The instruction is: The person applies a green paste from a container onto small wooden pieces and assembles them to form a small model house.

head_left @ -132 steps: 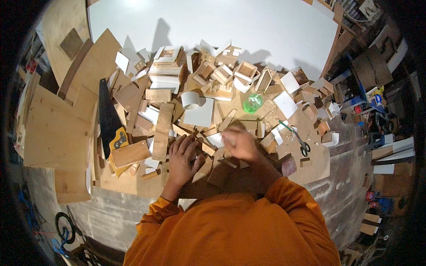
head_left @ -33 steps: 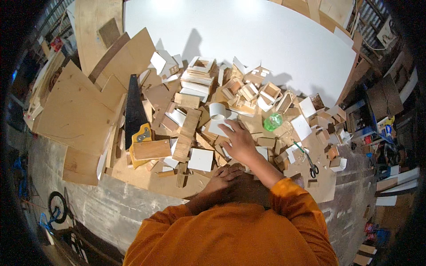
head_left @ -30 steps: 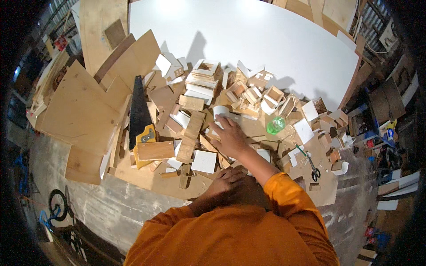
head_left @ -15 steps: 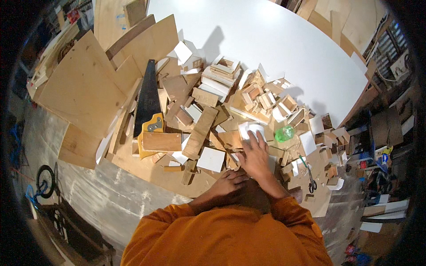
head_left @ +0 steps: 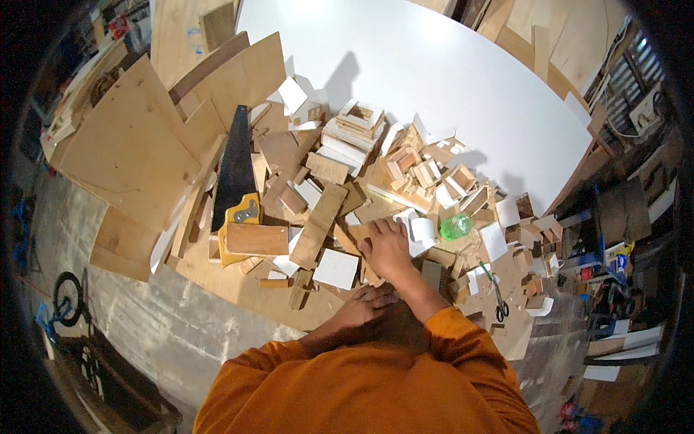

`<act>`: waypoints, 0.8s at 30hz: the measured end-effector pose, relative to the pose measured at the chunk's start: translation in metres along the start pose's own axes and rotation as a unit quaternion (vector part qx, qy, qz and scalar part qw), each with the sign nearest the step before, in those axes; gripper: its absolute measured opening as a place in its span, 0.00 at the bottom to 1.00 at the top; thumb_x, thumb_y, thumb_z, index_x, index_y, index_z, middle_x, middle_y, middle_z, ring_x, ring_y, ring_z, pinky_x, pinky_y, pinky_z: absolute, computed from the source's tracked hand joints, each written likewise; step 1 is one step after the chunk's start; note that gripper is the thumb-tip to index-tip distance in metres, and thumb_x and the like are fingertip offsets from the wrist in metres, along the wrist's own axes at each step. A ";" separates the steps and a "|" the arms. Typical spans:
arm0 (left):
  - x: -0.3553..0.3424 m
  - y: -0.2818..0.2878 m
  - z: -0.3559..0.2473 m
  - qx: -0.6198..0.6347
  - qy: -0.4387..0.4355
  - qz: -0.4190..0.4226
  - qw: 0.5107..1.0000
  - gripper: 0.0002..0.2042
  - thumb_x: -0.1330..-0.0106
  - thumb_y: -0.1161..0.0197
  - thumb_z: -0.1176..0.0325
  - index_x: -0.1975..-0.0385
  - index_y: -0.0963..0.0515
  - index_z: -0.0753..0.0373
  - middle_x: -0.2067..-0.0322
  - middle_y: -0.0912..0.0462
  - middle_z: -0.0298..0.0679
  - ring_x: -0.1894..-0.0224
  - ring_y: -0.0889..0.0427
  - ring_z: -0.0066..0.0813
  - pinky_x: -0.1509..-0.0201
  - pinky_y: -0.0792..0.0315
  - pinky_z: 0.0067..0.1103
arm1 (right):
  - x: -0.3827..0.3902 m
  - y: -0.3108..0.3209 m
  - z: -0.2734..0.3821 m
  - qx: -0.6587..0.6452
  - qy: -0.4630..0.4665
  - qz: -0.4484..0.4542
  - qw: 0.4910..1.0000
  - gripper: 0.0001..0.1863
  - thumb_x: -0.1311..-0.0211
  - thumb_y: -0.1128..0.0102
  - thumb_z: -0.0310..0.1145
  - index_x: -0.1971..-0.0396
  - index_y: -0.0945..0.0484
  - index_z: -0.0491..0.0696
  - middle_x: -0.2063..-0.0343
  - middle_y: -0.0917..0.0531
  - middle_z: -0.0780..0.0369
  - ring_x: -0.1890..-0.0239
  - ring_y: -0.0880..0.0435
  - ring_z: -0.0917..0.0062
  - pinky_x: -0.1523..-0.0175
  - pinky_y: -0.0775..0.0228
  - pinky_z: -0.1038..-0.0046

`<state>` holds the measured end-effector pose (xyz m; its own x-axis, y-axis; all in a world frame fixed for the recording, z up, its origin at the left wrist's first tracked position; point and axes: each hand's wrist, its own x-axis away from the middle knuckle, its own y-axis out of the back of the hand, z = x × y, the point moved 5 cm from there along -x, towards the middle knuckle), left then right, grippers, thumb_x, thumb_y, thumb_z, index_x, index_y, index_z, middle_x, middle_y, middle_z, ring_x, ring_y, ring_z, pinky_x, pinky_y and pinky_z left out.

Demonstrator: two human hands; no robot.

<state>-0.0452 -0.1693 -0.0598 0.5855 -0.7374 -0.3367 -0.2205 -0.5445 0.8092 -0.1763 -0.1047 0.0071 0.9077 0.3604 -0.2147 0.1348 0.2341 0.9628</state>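
Note:
My right hand [head_left: 388,249] is over the middle of the pile, its fingers slightly bent and apart on top of a light wooden block [head_left: 358,232]. Whether it grips the block is hidden beneath the palm. Just right of the fingertips lies a curved white piece [head_left: 421,231], and beyond that a crumpled green transparent plastic bottle [head_left: 455,227]. Close to my body, my left hand [head_left: 366,307] rests with its fingers stretched out to the right, holding nothing that I can see. A square white-faced block [head_left: 335,270] lies just ahead of it.
A handsaw [head_left: 237,188] with a yellow handle lies at the left, a wood block [head_left: 256,239] over its grip. Scissors [head_left: 498,298] are at the right. Large plywood sheets [head_left: 130,163] lean at far left. A white board [head_left: 412,65] spans the back. Small wooden frames [head_left: 428,173] are heaped mid-table.
My right hand has moved left, off the curved white piece and onto the light wooden block. My left hand has stayed close to my body. The whole view has shifted slightly.

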 end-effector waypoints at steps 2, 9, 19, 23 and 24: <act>0.000 0.001 0.001 -0.002 -0.004 -0.009 1.000 0.18 0.44 0.42 0.61 0.54 0.21 0.56 0.39 0.31 0.34 0.34 0.39 0.33 0.35 0.42 0.36 | -0.004 0.003 -0.004 0.012 0.002 0.004 1.000 0.14 0.47 0.40 0.37 0.63 0.19 0.46 0.61 0.20 0.56 0.55 0.23 0.59 0.46 0.36 0.57; -0.004 0.008 -0.004 0.012 -0.008 -0.031 0.999 0.19 0.44 0.42 0.61 0.52 0.22 0.56 0.40 0.30 0.33 0.36 0.35 0.33 0.37 0.40 0.35 | -0.047 -0.009 -0.075 0.050 -0.066 -0.008 0.997 0.08 0.48 0.44 0.32 0.71 0.18 0.45 0.69 0.19 0.56 0.65 0.19 0.60 0.59 0.29 0.58; -0.007 0.018 -0.007 0.019 -0.007 -0.064 0.998 0.20 0.45 0.40 0.60 0.51 0.22 0.54 0.43 0.27 0.32 0.38 0.32 0.31 0.36 0.40 0.33 | -0.048 -0.026 -0.074 -0.029 -0.118 0.026 0.992 0.14 0.52 0.38 0.36 0.66 0.18 0.45 0.59 0.20 0.52 0.57 0.21 0.58 0.51 0.29 0.59; -0.005 0.012 -0.007 -0.006 -0.003 -0.054 0.999 0.19 0.45 0.41 0.59 0.52 0.21 0.53 0.42 0.27 0.32 0.38 0.33 0.30 0.36 0.40 0.32 | -0.049 -0.009 -0.066 -0.079 -0.137 0.043 0.987 0.14 0.53 0.35 0.39 0.66 0.17 0.48 0.64 0.18 0.52 0.61 0.18 0.60 0.55 0.27 0.61; -0.003 0.006 -0.004 -0.013 -0.009 -0.055 0.998 0.19 0.45 0.41 0.59 0.52 0.21 0.53 0.42 0.27 0.31 0.37 0.33 0.30 0.36 0.40 0.31 | -0.048 -0.006 -0.064 -0.080 -0.134 0.021 0.988 0.14 0.53 0.35 0.39 0.67 0.17 0.49 0.65 0.17 0.52 0.61 0.18 0.60 0.56 0.27 0.61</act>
<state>-0.0449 -0.1689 -0.0522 0.5912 -0.6809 -0.4321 -0.1351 -0.6119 0.7794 -0.2460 -0.0658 0.0011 0.9865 0.1266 -0.1037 0.0496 0.3722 0.9268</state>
